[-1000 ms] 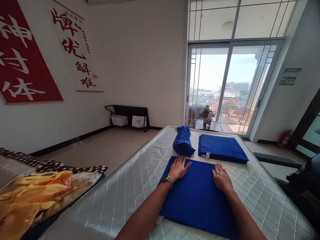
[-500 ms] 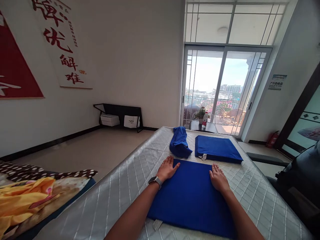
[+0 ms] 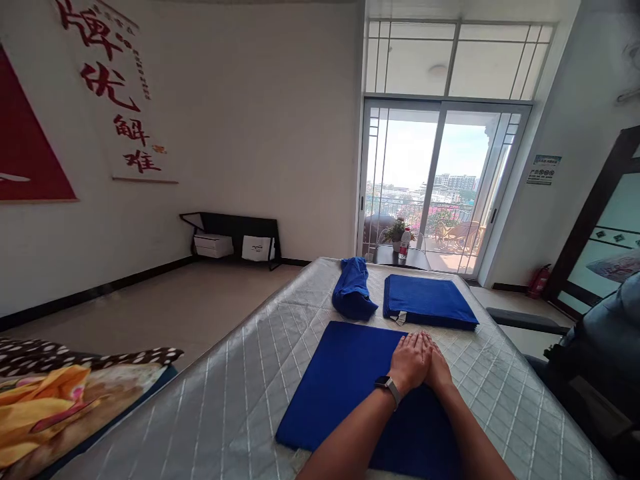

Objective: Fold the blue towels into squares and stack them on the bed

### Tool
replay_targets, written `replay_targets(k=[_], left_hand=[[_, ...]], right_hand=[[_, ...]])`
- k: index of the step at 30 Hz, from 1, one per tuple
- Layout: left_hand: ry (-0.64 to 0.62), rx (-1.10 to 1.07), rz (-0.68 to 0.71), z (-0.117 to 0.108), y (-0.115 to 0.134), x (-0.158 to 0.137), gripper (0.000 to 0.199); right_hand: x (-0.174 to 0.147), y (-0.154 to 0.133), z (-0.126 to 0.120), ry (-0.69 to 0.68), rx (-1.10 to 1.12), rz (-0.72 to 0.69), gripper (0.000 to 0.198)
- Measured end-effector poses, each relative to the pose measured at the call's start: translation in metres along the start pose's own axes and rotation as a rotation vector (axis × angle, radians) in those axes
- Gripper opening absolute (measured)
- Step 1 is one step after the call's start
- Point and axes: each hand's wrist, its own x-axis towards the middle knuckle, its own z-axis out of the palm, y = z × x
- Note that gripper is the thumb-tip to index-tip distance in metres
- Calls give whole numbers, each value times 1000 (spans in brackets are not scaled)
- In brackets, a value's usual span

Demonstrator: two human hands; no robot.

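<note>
- Two bare hands rest together in the head view, at about two o'clock from the middle of the folded blue cloth. The left hand [image 3: 411,360] lies flat against the right hand [image 3: 436,363] and partly over it, fingers straight and close together; neither has hold of anything.
- The folded blue cloth [image 3: 335,387] lies flat on the silver quilted cover [image 3: 215,407], beneath both hands and the left forearm [image 3: 350,440]. If the hands pushed sideways rather than down, that slick-looking cover could let the whole fold skid, or the top layer could ruck.
- The far right corner is covered by the hands, so a crease there may be present; I cannot tell.
- At twelve o'clock from the fold, a crumpled blue cloth [image 3: 353,290] sits near its far edge. A long forward push could bunch the two together.
- At one o'clock, the stack of blue cloths [image 3: 430,300] sits just beyond the fingertips, its pale label [image 3: 401,318] sticking out; an overreach could knock the layers askew.
- The watch [image 3: 387,385] on the left wrist could snag the fabric if dragged low across it.
</note>
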Motion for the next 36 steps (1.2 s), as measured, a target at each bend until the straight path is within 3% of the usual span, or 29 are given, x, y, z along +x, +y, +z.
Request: replay_targets(k=[2,5,11,15,18,29,36], left_hand=[[-7,-12,-48,2,0,-2,62],[-63,-16,-115,-12,-20,-11,70],[-112,64,-278,-53,-97,-43,85],[-119,128,-388,-77,-152,-70,84],[-107,149,-444,-87,-176,-85,82],[-127,110,-465,-85,-186,-87,86],[-102,100,-459,-84,-188,-88,84]], right_hand=[[1,0,0,2,5,9,65],[3,-5,-4,-6,35,43,64],[4,-13,-12,-26,56,98,65],[4,-11,-10,-30,53,99,65],[5,-10,-8,-30,50,98,65],[4,-16,-15,49,25,21,63],[3,-16,-10,-46,32,97,68]])
